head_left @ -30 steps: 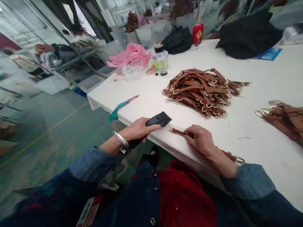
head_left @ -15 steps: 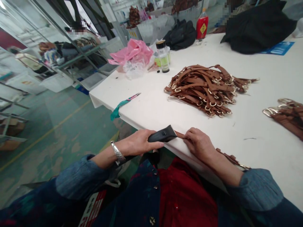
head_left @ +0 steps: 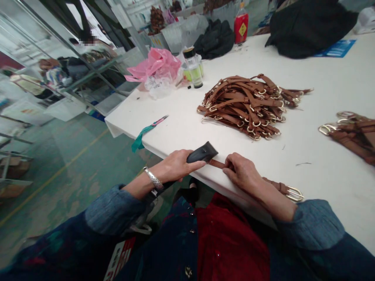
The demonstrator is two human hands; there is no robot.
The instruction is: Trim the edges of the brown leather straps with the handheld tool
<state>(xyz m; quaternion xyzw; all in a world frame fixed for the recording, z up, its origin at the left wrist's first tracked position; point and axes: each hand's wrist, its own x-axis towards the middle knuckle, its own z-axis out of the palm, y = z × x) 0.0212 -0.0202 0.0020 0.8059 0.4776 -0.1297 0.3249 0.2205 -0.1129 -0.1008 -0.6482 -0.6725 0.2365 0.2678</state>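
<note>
My left hand [head_left: 178, 166] is wrapped round a black handheld tool [head_left: 202, 153] at the table's near edge. The tool's wide end lies over one end of a narrow brown leather strap [head_left: 216, 164]. My right hand [head_left: 240, 171] pinches this strap between thumb and fingers. Past my right wrist the strap comes out again, with a gold buckle [head_left: 294, 194] at its end. Beyond my hands lies a big heap of brown straps [head_left: 244, 105] with gold buckles and rings.
The white table [head_left: 181, 128] bears teal-wrapped tweezers [head_left: 150, 128], a pink bag [head_left: 159, 64], a clear black-capped bottle [head_left: 193, 68], a red bottle [head_left: 241, 24], black cloth [head_left: 310, 29] and more straps [head_left: 351, 134] at right. People sit at the far left.
The view has shifted slightly. The black tool has tilted and now lies over the strap's end, and more of the strap shows between my hands. The buckle end is turned more toward view.
</note>
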